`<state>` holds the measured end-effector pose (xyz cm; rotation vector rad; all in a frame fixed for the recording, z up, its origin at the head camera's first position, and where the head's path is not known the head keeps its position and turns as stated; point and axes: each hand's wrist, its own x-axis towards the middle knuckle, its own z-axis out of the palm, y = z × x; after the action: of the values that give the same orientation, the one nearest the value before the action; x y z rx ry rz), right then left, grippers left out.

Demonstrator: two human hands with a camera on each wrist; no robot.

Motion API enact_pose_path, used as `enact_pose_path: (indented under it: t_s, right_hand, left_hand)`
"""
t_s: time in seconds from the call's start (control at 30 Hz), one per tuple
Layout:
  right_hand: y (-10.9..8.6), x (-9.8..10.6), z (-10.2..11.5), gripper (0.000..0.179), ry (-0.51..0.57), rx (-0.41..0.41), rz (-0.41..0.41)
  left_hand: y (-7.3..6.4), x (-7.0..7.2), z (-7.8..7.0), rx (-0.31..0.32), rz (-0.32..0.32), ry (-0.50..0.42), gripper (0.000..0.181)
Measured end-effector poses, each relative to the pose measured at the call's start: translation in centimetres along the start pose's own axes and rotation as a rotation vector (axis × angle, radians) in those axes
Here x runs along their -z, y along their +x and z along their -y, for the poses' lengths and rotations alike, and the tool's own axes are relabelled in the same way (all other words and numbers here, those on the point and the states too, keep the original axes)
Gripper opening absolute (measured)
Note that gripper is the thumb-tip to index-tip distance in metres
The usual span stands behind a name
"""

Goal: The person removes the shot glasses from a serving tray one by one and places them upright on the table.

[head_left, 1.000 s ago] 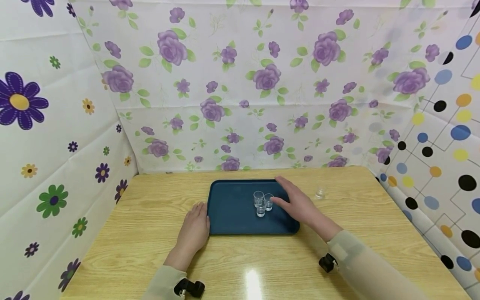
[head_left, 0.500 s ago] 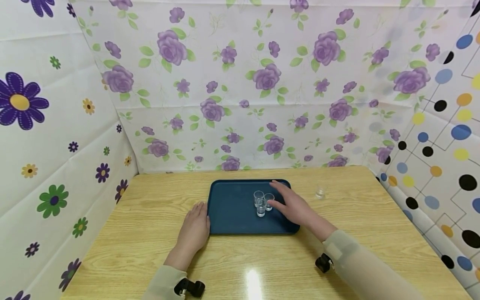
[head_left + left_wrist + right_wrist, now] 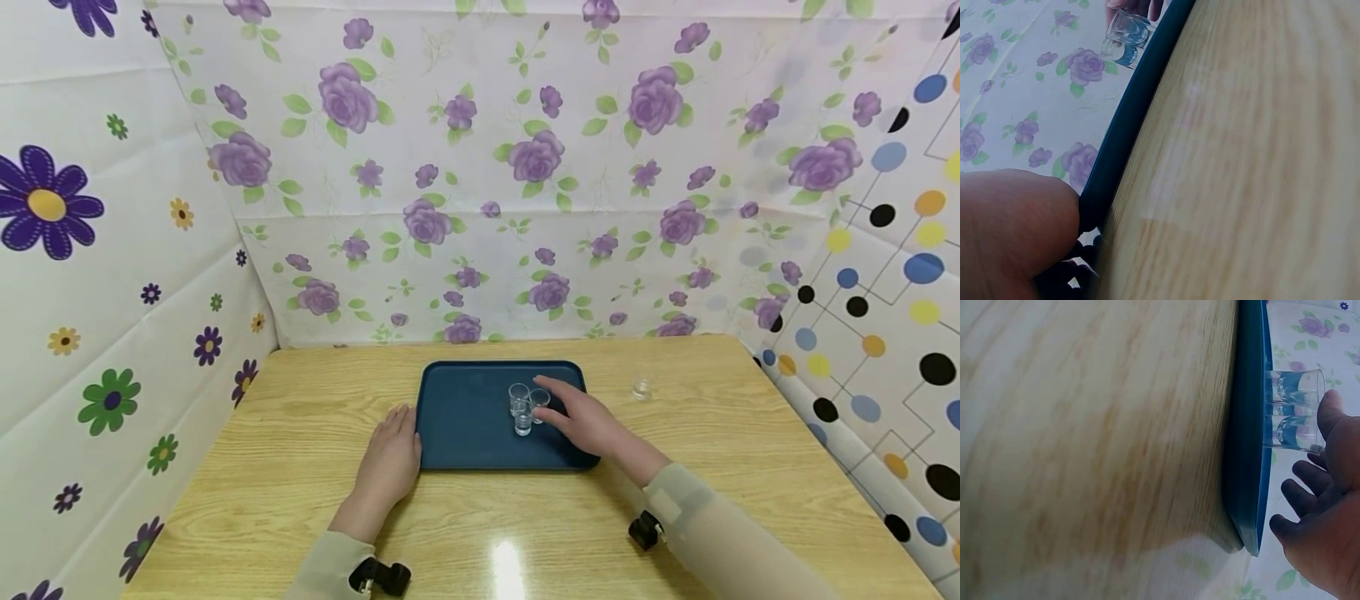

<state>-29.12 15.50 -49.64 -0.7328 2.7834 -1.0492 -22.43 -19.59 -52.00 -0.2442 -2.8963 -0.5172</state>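
Observation:
A dark blue tray lies on the wooden table, with three small clear shot glasses grouped right of its middle. My left hand rests along the tray's left edge, fingers extended; the left wrist view shows part of that hand by the rim. Over the tray's right side, my right hand is spread around the rightmost glass, thumb in front and fingers behind. In the right wrist view, the thumb is right at the rim of the upright glasses.
Another clear glass stands on the table to the right of the tray. Flowered cloth hangs behind the table, with patterned cloths at the left and right. A black wrist camera is on the left sleeve.
My right hand has moved a little left and toward me, bringing thumb and fingers closer around the rightmost glass. My left hand and the tray have stayed put.

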Motion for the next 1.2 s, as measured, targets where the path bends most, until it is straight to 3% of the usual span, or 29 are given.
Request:
enact_pose_path:
  t_s: [0.27, 0.57, 1.2]
  right_hand:
    - [-0.18, -0.01, -0.04, 0.068, 0.004, 0.012, 0.009]
    - [0.12, -0.11, -0.17, 0.056, -0.051, 0.061, -0.046]
    - [-0.71, 0.03, -0.15, 0.050, -0.051, -0.008, -0.114]
  left_hand:
    - [-0.02, 0.03, -0.06, -0.005, -0.007, 0.001, 0.048]
    - [0.04, -0.04, -0.01, -0.004, -0.005, 0.005, 0.048]
    - [0.02, 0.16, -0.10, 0.010, 0.018, 0.004, 0.049]
